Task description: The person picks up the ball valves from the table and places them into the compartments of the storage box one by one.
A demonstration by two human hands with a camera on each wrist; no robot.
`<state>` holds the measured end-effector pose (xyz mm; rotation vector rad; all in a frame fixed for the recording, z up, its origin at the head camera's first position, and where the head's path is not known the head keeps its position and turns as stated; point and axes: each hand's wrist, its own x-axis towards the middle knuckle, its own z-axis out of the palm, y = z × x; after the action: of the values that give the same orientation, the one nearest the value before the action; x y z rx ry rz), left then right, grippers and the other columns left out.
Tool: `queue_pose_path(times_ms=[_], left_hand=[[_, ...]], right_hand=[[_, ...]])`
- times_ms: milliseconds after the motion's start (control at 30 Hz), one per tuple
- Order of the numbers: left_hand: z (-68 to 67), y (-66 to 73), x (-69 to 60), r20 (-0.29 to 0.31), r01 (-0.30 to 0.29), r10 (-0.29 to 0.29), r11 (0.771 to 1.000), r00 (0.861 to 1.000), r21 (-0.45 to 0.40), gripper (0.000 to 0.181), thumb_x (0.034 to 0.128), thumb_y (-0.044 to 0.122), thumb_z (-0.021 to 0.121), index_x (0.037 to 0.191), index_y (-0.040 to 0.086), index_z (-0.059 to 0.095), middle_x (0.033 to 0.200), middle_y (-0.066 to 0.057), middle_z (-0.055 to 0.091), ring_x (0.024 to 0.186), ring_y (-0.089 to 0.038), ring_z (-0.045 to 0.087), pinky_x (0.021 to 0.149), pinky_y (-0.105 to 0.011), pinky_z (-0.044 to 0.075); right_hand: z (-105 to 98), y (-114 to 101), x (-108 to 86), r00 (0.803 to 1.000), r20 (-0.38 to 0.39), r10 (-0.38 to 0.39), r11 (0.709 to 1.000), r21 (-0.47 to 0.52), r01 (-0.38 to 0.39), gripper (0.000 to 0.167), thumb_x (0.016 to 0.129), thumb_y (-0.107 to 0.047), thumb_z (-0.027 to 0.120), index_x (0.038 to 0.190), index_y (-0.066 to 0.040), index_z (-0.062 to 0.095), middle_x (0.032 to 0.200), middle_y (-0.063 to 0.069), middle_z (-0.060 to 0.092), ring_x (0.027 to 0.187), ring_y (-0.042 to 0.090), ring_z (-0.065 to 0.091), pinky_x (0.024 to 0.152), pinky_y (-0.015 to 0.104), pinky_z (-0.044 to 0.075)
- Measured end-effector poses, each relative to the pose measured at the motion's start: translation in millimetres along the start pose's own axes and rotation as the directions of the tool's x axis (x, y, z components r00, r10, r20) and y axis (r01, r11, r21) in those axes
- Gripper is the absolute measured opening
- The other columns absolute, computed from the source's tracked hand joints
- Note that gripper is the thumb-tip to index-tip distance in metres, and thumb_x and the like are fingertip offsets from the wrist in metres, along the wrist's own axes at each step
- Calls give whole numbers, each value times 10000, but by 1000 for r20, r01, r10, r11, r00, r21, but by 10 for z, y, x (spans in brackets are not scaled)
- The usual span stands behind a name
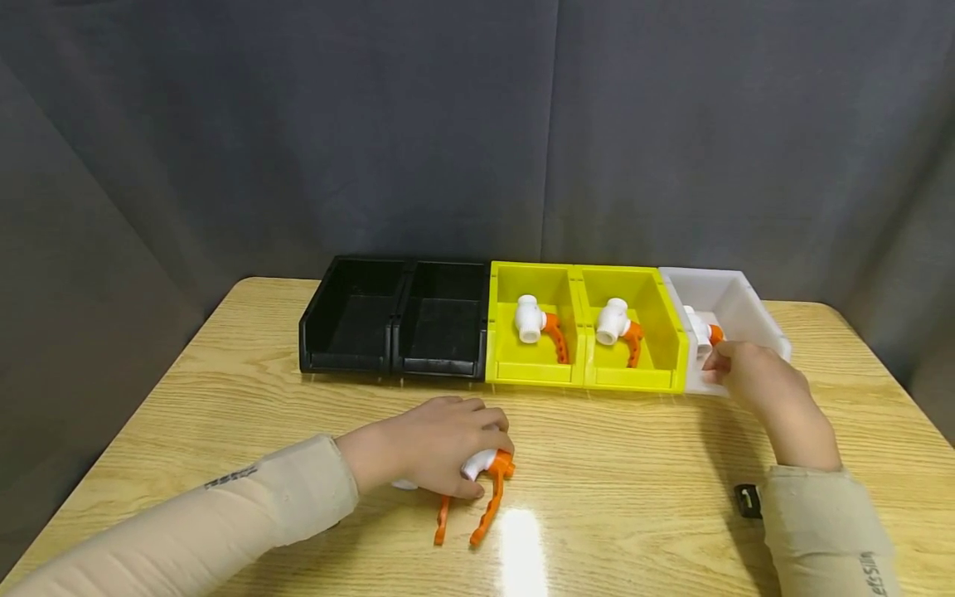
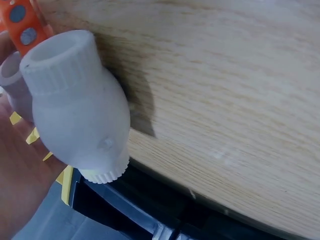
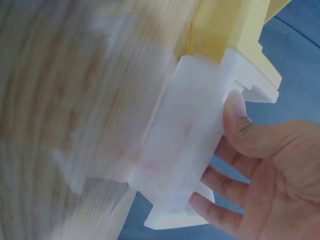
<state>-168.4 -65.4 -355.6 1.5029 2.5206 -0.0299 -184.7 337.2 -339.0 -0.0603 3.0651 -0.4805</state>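
L hand [image 1: 440, 439] curled round white/orange valve [image 1: 494, 477], lower ctr of frame, 2nd valve [image 1: 442, 524] just beside. R hand [image 1: 764, 385] at white bin [image 1: 767, 325], mid-right, nr 3rd valve [image 1: 698, 330] inside; can't tell if gripping.

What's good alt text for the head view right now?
A person's right hand reaches into a white bin containing an orange-handled white ball valve; the left hand grips another valve at a wooden table. Two yellow bins hold one valve each; two black bins stand alongside.
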Motion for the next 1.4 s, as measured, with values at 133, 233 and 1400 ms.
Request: queue_pose_path(times_ms=[133,233,1400], left_hand=[[-17,3,5,4,-1,1,1000,1000,25,528,869,490,723,1332,268,603,1352,52,529,1149,-145,528,1017,-404,440],[-42,3,8,8,-5,5,998,1000,64,555,857,512,733,1326,241,614,1334,38,546,1125,-156,547,1012,-387,444],[-381,-274,-150,-152,-93,170,904,974,416,577,836,513,747,1296,193,612,1263,-18,588,1067,-223,592,944,-366,471]], right_hand=[[5,-5,-2,1000,-7,1,1000,-2,-1,44,927,-99,654,909,-60,661,909,155,615,858,381,528,638,488,425],[7,-3,1,1000,-3,4,1000,-1,-4,46,928,-99,653,903,-60,654,898,151,607,849,380,522,634,486,420],[-3,-21,-10,1000,7,29,1000,-6,-29,55,913,-110,689,915,-68,654,955,179,621,867,384,536,623,502,432]])
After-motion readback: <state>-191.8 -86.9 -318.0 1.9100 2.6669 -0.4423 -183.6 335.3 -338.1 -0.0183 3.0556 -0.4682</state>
